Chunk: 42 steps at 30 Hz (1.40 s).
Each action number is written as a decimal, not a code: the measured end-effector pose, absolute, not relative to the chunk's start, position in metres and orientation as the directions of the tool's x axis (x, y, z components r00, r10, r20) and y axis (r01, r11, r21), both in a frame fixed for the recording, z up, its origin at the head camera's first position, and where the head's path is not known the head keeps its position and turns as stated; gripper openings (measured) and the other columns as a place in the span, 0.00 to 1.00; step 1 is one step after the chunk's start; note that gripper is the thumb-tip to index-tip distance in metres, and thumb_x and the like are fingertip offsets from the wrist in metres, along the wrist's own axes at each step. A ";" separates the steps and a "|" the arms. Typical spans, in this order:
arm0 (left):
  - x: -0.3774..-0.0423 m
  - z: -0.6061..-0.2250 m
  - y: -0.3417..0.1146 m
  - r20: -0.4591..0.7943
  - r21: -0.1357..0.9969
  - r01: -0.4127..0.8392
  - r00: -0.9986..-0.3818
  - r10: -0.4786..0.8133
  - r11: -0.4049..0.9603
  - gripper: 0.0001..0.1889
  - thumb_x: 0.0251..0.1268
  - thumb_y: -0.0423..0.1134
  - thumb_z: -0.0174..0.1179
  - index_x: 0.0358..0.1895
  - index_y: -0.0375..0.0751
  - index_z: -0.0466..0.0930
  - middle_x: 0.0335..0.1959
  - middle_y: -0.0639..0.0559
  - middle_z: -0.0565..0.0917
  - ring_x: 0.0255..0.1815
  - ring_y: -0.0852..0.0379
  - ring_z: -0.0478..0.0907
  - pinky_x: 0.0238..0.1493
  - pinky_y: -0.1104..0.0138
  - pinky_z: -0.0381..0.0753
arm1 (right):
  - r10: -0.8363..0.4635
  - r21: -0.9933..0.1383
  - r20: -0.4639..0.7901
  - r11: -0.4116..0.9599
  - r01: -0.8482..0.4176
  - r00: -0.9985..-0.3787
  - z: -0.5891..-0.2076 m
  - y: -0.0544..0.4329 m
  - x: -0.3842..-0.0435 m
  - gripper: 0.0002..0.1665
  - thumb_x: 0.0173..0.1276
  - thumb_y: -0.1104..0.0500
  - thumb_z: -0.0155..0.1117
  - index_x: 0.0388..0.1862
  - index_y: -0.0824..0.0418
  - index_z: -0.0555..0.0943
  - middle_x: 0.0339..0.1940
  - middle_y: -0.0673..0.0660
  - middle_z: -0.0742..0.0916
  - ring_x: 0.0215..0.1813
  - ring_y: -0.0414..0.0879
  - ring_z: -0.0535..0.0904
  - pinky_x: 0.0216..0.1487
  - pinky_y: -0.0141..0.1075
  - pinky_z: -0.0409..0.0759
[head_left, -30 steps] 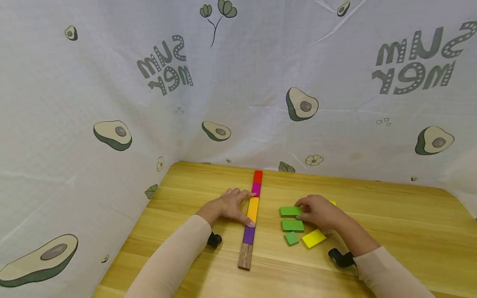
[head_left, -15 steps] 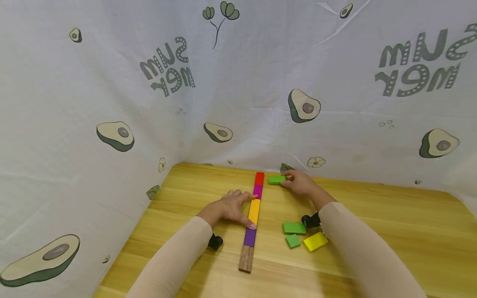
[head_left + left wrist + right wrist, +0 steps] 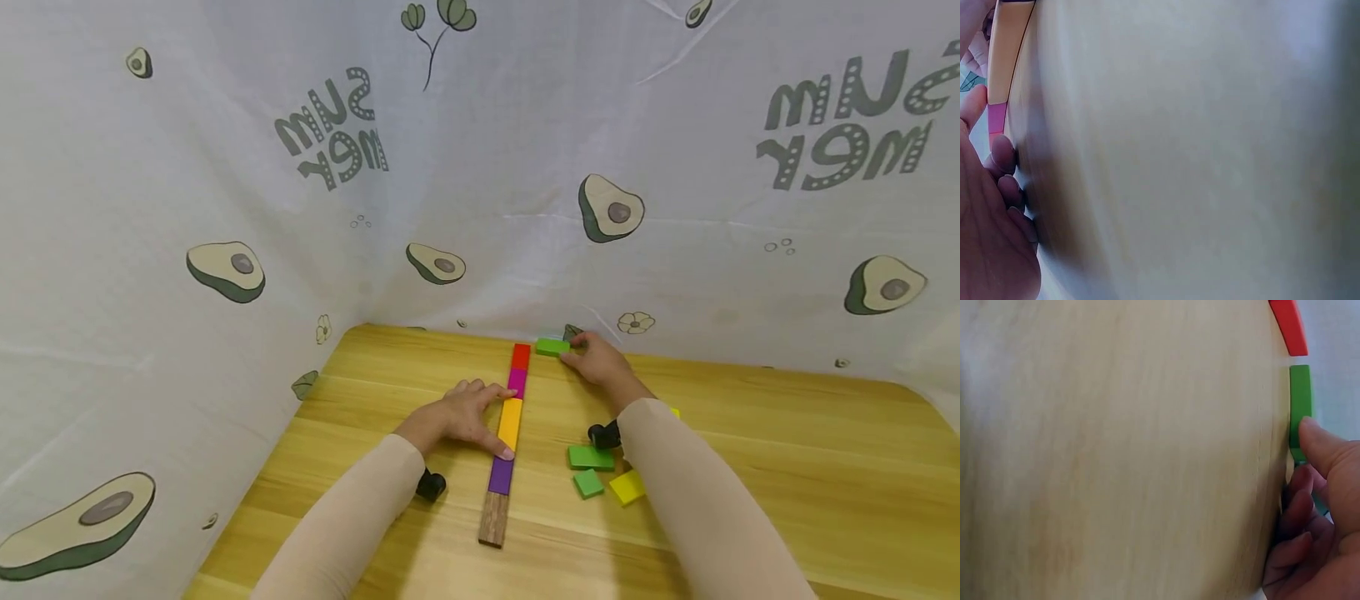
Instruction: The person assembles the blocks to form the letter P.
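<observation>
Head view: I read mirror-reversed "SUM MER" lettering [image 3: 332,129] on white cloth [image 3: 495,158], left of stemmed flower print [image 3: 456,13]; repeated well right of it.

A flat green block [image 3: 552,347], set crosswise, is just right of a red block [image 3: 521,357], the far end of an end-to-end row: magenta block [image 3: 517,382], orange block [image 3: 510,423], purple block [image 3: 501,477] and wood-brown block [image 3: 493,520] nearest.

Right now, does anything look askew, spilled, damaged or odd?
No spill or damage shows. The small green block and yellow block beside it lie askew, against the straight row of blocks. The lettering behind reads backwards.
</observation>
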State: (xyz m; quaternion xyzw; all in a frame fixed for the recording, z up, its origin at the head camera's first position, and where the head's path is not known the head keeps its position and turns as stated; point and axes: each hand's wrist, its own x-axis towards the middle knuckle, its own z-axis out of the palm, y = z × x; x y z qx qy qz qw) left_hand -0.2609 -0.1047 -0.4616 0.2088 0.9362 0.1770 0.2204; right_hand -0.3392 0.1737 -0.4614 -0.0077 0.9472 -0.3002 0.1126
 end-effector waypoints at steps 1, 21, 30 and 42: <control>-0.261 -0.461 -0.105 -0.339 0.425 0.312 -0.815 0.469 0.850 0.54 0.41 0.73 0.75 0.77 0.76 0.58 0.65 0.54 0.70 0.62 0.53 0.63 0.65 0.50 0.72 | -0.077 -0.562 -0.207 0.825 0.054 -0.975 -0.461 0.173 -0.339 0.34 0.78 0.41 0.56 0.70 0.62 0.69 0.74 0.70 0.73 0.75 0.67 0.67 0.75 0.59 0.64; -0.261 -0.460 -0.106 -0.341 0.425 0.312 -0.815 0.469 0.850 0.55 0.41 0.73 0.74 0.77 0.77 0.58 0.68 0.53 0.69 0.66 0.51 0.63 0.67 0.47 0.71 | 0.019 -0.478 -0.197 0.871 0.113 -0.980 -0.467 0.158 -0.336 0.34 0.73 0.32 0.56 0.60 0.57 0.73 0.61 0.64 0.84 0.55 0.60 0.79 0.49 0.48 0.72; -0.261 -0.459 -0.105 -0.331 0.408 0.330 -0.815 0.475 0.851 0.55 0.41 0.73 0.74 0.77 0.77 0.58 0.65 0.54 0.71 0.59 0.56 0.63 0.62 0.54 0.72 | 0.057 -0.460 -0.202 0.876 0.146 -0.978 -0.466 0.156 -0.337 0.34 0.72 0.29 0.56 0.57 0.55 0.72 0.58 0.64 0.83 0.53 0.61 0.79 0.46 0.47 0.70; -0.261 -0.460 -0.105 -0.333 0.409 0.324 -0.817 0.470 0.853 0.55 0.41 0.73 0.74 0.77 0.76 0.58 0.64 0.54 0.71 0.60 0.55 0.63 0.63 0.53 0.72 | -0.017 -0.531 -0.188 0.843 0.087 -0.982 -0.467 0.164 -0.333 0.40 0.71 0.28 0.56 0.63 0.59 0.72 0.66 0.66 0.80 0.61 0.62 0.76 0.60 0.53 0.73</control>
